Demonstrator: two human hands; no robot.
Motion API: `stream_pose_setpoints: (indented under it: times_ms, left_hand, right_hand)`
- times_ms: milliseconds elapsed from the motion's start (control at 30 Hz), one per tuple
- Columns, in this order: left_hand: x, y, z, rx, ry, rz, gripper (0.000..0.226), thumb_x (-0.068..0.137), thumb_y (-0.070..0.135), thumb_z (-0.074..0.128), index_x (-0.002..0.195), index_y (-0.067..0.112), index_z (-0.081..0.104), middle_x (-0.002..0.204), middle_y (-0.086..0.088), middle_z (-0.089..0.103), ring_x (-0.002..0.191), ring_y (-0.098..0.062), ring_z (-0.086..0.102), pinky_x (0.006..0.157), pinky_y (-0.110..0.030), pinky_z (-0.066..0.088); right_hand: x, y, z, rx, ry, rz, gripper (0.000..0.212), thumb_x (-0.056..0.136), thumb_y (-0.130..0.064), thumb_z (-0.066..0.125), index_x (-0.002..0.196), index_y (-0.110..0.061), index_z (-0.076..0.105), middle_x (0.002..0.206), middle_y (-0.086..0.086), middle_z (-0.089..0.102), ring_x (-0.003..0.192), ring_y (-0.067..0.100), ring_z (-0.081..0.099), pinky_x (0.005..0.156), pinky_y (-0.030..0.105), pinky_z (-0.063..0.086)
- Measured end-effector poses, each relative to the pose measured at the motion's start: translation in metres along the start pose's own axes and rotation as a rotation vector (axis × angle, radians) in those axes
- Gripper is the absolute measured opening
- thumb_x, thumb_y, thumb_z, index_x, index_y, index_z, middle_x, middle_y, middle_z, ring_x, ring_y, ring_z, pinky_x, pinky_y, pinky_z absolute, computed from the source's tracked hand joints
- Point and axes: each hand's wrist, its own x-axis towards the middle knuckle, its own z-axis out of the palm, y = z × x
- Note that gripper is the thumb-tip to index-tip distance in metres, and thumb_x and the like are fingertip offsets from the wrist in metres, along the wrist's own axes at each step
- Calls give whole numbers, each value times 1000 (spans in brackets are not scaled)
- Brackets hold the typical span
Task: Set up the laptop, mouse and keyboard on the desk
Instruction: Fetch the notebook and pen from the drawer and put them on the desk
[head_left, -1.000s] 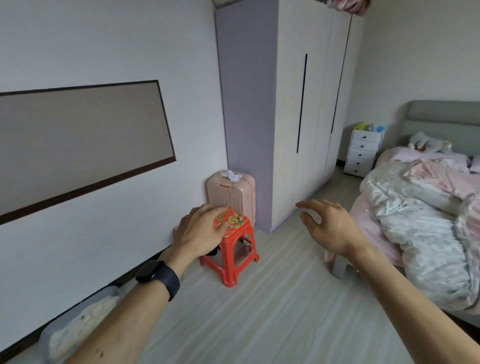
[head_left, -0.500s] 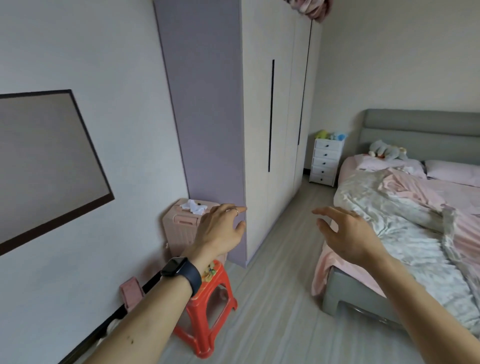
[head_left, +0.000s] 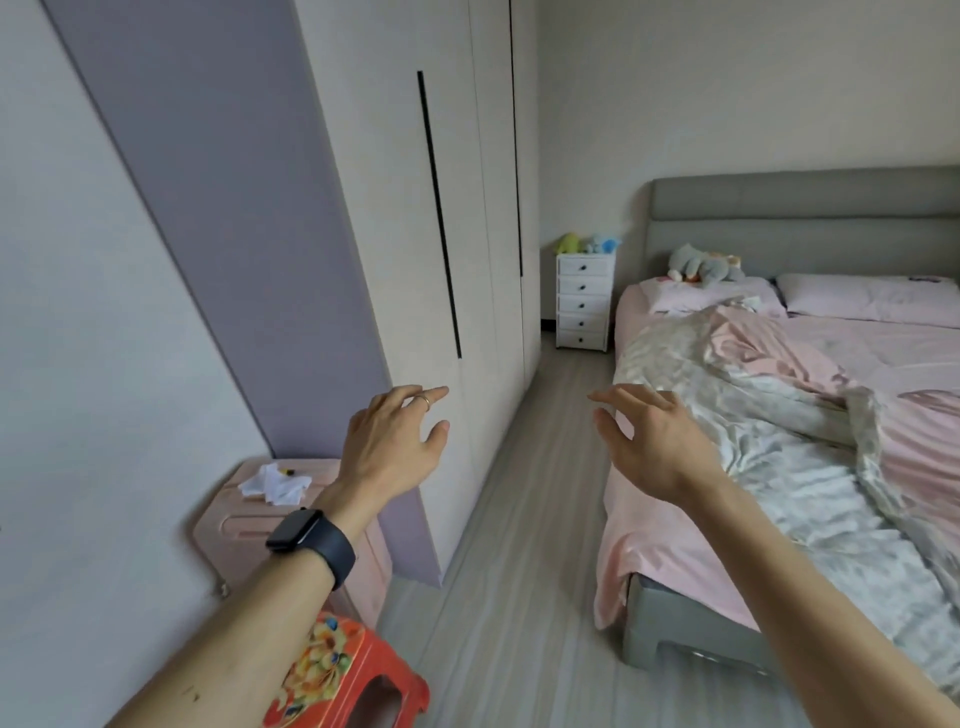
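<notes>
left hand: the left hand (head_left: 395, 441) was raised in front of the wardrobe (head_left: 467, 208), fingers spread and loosely straight, holding nothing; a ring (head_left: 423, 401) sat on one finger and a dark watch (head_left: 311, 540) on the wrist.
right hand: the right hand (head_left: 649, 441) hung in the air at about the same height, fingers fanned and slightly bent, with nothing in it.
why held so: both hands were free and forward, probably in readiness while moving through the room rather than for a grasp; nothing lay within reach of either.
task things: the laptop, mouse, keyboard and desk were out of view, so where they lay could not be told; finding them looked like the first step.
suitcase: a pink suitcase (head_left: 244, 525) stood closed beside the wardrobe, a crumpled white cloth or tissue (head_left: 275, 483) on top; its contents were hidden.
drawers: a white drawer unit (head_left: 584, 301) stood between wardrobe and bed (head_left: 779, 364), all drawers shut, soft toys (head_left: 587, 242) on top.
stool: a red stool (head_left: 363, 675) stood below the left forearm.
</notes>
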Motion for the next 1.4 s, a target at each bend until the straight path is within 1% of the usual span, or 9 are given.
stream_pose_setpoints:
  times_ms: [100,233,633,800,867,967,1067,1233,1400]
  left_hand:
    - [58,0,19,4,2,-31,47,98,41,45,144,36,44,147,8,44,134,-19,40,105,-39,35]
    - [142,3,49,-31,-11,-58,47,98,42,45,145,37,43,147,9,43,134,-19,40,105,-40,36]
    - [403,7,166,-117,-57,57,48,97,40,46,146,36,42,147,9,43,133,-18,40,109,-38,34]
    - [526,7,207,-115,-103,113,49,98,39,46,147,33,41,148,8,42,136,-20,38,110,-39,33]
    - [569,10,230,-121,-146,131,49,98,38,46,146,32,41,148,8,42,136,-20,38,110,-39,32]
    - [616,16,265,-125,-209,170,49,97,38,47,146,32,41,147,7,44,135,-20,39,110,-38,32]
    - [666,26,305,-143,-283,196,50,97,37,47,146,33,40,146,8,44,135,-20,39,109,-37,31]
    - [766,47,364,-137,-331,251,52,96,37,47,147,32,38,146,7,44,134,-21,39,110,-38,32]
    - [885,72,417,-155,-355,210,50,96,36,48,145,30,41,147,7,44,134,-20,40,110,-38,32]
  right_hand:
    - [60,24,12,-44,-9,-19,42,101,-49,42,140,-39,54,148,-6,49,140,30,34,111,42,36]
    - [136,55,27,-105,-31,-14,44,101,-54,39,143,-45,47,154,-9,39,146,26,22,113,46,32]
    - [354,168,90,-158,-20,71,40,99,-54,41,139,-49,48,149,-12,48,146,27,24,114,50,34]
    - [440,215,111,-146,25,153,49,96,-59,35,139,-43,52,142,-11,57,144,30,33,115,50,34]
    - [471,236,123,-137,23,195,48,95,-56,38,139,-41,54,141,-11,59,143,31,35,113,51,35]
    - [504,260,144,-119,7,270,43,97,-51,45,138,-42,54,141,-14,57,143,30,32,112,50,36]
    - [545,293,168,-102,-47,334,42,98,-53,43,138,-46,52,143,-17,55,144,27,29,113,50,34]
    - [632,355,206,-71,-117,374,57,93,-68,28,139,-44,52,144,-16,55,145,27,30,115,49,31]
    - [744,423,229,-23,-158,415,49,96,-59,36,139,-43,53,144,-16,55,144,25,29,114,48,33]
